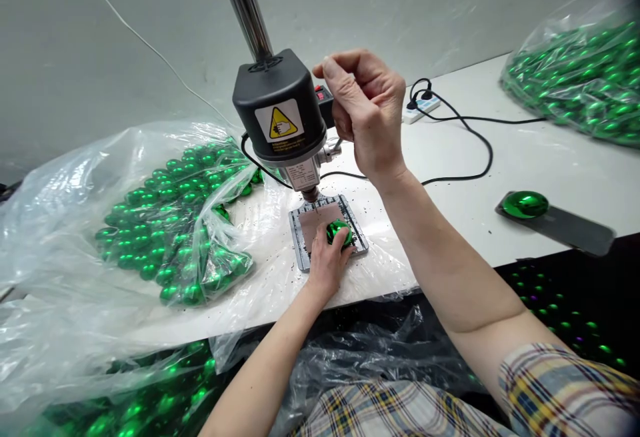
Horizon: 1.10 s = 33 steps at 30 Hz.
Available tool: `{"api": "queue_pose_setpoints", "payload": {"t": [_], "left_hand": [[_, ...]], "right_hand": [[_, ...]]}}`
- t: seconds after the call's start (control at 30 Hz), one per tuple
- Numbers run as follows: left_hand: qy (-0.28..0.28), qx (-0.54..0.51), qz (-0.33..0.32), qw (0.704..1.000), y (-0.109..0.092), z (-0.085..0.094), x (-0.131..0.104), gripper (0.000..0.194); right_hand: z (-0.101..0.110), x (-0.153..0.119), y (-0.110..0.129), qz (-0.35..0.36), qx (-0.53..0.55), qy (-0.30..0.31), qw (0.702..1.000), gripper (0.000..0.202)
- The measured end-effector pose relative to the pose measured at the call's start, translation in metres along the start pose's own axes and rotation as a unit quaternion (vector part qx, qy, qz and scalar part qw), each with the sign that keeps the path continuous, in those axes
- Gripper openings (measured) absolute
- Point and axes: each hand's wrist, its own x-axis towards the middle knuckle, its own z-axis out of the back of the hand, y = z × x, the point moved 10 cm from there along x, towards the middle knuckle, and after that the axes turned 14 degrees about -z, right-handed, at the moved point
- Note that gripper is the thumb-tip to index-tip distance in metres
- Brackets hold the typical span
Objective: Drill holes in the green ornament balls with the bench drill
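A small bench drill press (280,104) with a black motor housing stands in the middle of the table. My left hand (327,264) holds a shiny green ball (339,232) between thumb and fingers, on a brownish pad (313,220) over the slotted metal base plate (301,257). The ball sits slightly to the right of the drill chuck (311,194) and its thin bit. My right hand (370,110) is raised beside the housing, fingers curled around the press's feed lever (340,144); most of the lever is hidden behind the hand.
An opened clear plastic bag (75,177) of green balls lies at left, another full bag (575,84) at far right. A green ball (525,204) rests on a dark phone (575,227). Black cables run to a white power strip (421,109). More balls lie below the table's front edge.
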Motion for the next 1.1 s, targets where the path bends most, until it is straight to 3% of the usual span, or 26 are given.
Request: {"api": "queue_pose_setpoints", "payload": {"t": [0.07, 0.13, 0.23, 0.33, 0.43, 0.5, 0.63, 0.9, 1.1], "left_hand": [[-0.052, -0.045, 0.015, 0.998, -0.002, 0.009, 0.000, 0.027], [-0.122, -0.115, 0.060, 0.984, 0.004, 0.024, -0.006, 0.038], [-0.206, -0.232, 0.206, 0.928, 0.036, 0.043, -0.028, 0.053], [-0.210, -0.339, 0.313, 0.862, 0.070, 0.051, -0.041, 0.050], [-0.176, -0.430, 0.347, 0.815, 0.091, 0.051, -0.034, 0.052], [-0.158, -0.454, 0.353, 0.803, 0.101, 0.049, -0.027, 0.055], [-0.136, -0.431, 0.340, 0.825, 0.110, 0.045, -0.014, 0.056], [-0.085, -0.383, 0.291, 0.873, 0.109, 0.024, 0.000, 0.061], [-0.063, -0.340, 0.250, 0.904, 0.106, 0.017, 0.004, 0.058]], "right_hand": [[0.000, 0.000, -0.001, -0.008, -0.022, -0.007, 1.000, 0.034], [-0.001, 0.001, -0.001, -0.009, -0.027, -0.002, 1.000, 0.039], [-0.002, 0.002, -0.003, -0.014, -0.015, 0.010, 1.000, 0.039], [-0.002, 0.002, -0.004, -0.018, -0.005, 0.011, 1.000, 0.038], [-0.003, 0.003, 0.000, -0.007, 0.030, 0.017, 0.999, 0.029], [-0.004, 0.004, 0.002, -0.002, 0.043, 0.017, 0.999, 0.027], [-0.003, 0.008, -0.002, -0.007, 0.036, 0.008, 0.999, 0.030], [-0.005, 0.010, -0.006, -0.019, -0.015, -0.002, 1.000, 0.018], [-0.004, 0.005, 0.003, -0.007, 0.053, 0.004, 0.999, 0.019]]}}
